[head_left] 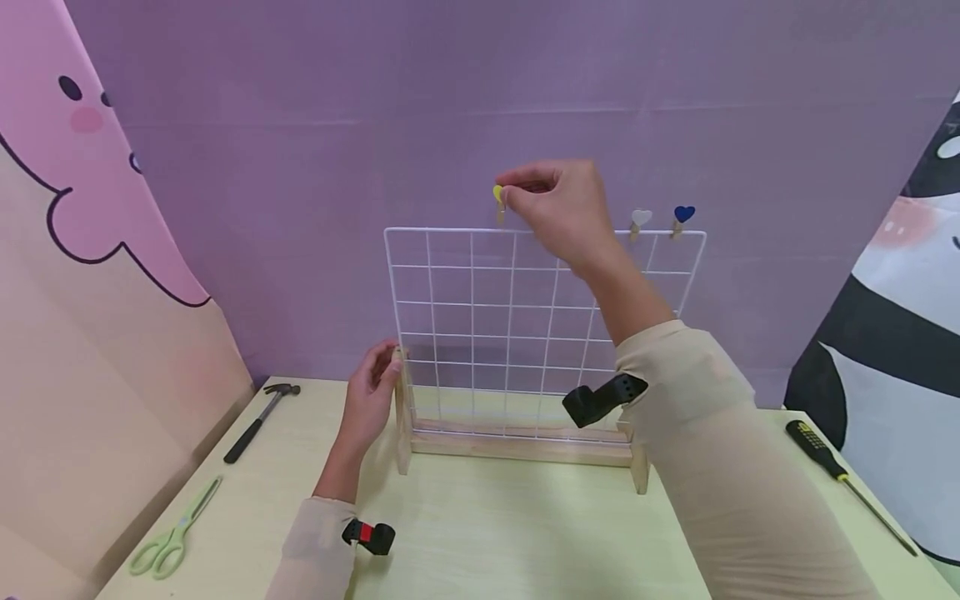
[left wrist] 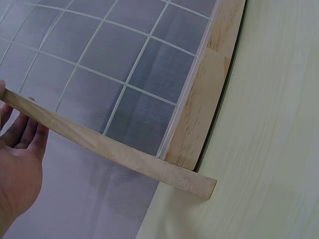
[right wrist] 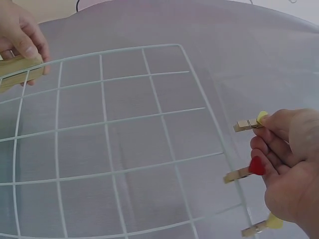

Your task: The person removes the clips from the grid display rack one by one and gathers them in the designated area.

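My right hand pinches a small wooden clothespin with a yellow heart between thumb and forefinger. That clothespin is just above the top wire of a white wire grid, apart from it. Clipped on the same wire are a white heart clothespin, a blue heart clothespin, a red heart clothespin and another yellow heart clothespin. My left hand grips the upper end of the wooden side post of the grid's stand, thumb on one face and fingers on the other.
On the left of the table lie a hammer and green scissors. A screwdriver with a black and yellow handle lies near the right edge. The stand's wooden base bar rests on the table before a purple backdrop.
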`<state>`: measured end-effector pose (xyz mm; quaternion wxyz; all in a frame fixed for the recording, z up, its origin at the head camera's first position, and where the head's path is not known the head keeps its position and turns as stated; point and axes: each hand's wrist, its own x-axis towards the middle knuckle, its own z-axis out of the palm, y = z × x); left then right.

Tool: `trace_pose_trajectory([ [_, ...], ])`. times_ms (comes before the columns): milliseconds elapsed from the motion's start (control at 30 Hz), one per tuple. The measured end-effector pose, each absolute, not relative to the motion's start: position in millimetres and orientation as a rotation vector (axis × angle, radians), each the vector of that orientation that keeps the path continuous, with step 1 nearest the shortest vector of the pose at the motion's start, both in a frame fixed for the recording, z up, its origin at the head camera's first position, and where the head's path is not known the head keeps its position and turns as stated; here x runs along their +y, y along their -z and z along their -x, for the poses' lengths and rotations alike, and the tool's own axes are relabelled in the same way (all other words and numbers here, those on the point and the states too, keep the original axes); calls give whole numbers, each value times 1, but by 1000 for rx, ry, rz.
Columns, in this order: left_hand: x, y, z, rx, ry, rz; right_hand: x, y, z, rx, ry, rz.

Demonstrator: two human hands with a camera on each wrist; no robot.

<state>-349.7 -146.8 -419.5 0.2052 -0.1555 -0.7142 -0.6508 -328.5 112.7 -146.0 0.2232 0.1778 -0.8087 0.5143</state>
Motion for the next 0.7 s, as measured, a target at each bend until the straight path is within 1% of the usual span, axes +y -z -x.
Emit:
trace_pose_trajectory([
  [300,-149,421,349,-1990,1828,433,119,140,313,-2247,-1459,-569],
  [700,-147,421,351,-1999,1809,434,134,155,302,-2237,-1430,-666],
])
